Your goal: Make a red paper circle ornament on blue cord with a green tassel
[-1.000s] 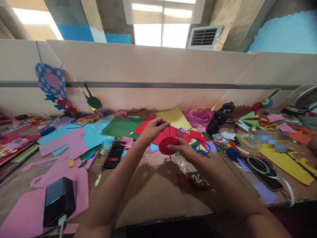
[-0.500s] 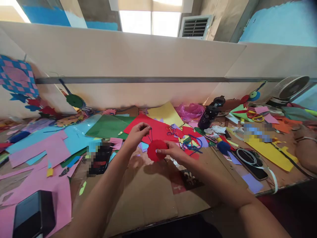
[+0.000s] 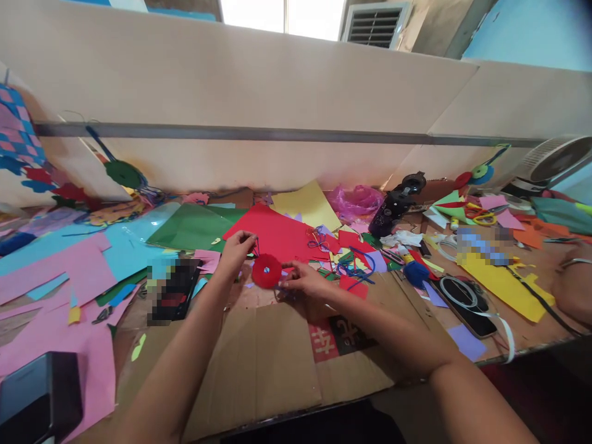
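Observation:
My left hand (image 3: 239, 250) is closed in a pinch on a thin dark blue cord (image 3: 257, 245). Below that hand hangs a round red disc (image 3: 264, 279) with a scalloped edge and a small light blue spot at its centre. My right hand (image 3: 303, 279) is just right of the disc, thumb and forefinger apart; whether a fingertip touches the rim I cannot tell. Under both hands lies flattened brown cardboard (image 3: 277, 354). Behind the disc is a big red paper sheet (image 3: 277, 231), with a tangle of blue cord (image 3: 355, 265) to its right.
Pink paper (image 3: 87, 370), a black device (image 3: 41, 394) and a dark tool (image 3: 178, 293) lie left. Toward the right stand a black bottle (image 3: 395, 206) and a blue yarn ball (image 3: 415, 273), near a phone (image 3: 467, 311). Another person's arm (image 3: 576, 283) rests at far right.
The red disc and both hands have shifted left in view, as the camera turned a little. My right fingers have come off the disc's centre and opened beside its rim.

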Demonstrator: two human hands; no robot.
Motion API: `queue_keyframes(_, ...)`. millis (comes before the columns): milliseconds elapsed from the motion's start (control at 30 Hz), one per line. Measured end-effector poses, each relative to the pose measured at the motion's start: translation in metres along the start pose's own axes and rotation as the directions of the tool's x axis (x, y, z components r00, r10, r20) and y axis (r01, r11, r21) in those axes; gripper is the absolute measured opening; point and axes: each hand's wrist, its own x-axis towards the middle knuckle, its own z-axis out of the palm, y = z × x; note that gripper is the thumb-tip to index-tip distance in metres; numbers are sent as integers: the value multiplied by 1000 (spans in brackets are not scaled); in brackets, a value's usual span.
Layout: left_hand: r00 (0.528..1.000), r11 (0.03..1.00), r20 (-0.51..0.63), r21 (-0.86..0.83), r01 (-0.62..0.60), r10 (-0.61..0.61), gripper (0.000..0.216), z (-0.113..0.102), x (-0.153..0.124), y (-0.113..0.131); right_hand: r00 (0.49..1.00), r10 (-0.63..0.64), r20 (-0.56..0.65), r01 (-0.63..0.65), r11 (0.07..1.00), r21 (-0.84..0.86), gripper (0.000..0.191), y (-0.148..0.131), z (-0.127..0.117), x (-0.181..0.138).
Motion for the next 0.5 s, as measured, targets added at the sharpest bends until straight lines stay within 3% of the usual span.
queue_keyframes(133,999,999,-33,33,20,-19,34,0,6,-12,996,-42,84,65,955,-290,33,0,-12,-16)
queue_keyframes(233,998,997,-37,71,43,-40,28,-3,10,-22,984,-174,41,156,723,-673,15,-12,-28,-26)
queue_keyframes(333,998,980,-55,200,-13,25,22,-8,14,-33,959,-280,-47,109,516,-850,18,-28,-51,-25)
queue_keyframes(500,981,880,-85,461,-115,172,27,-12,17,-39,890,-404,-209,-79,315,-946,32,-42,-93,-7)
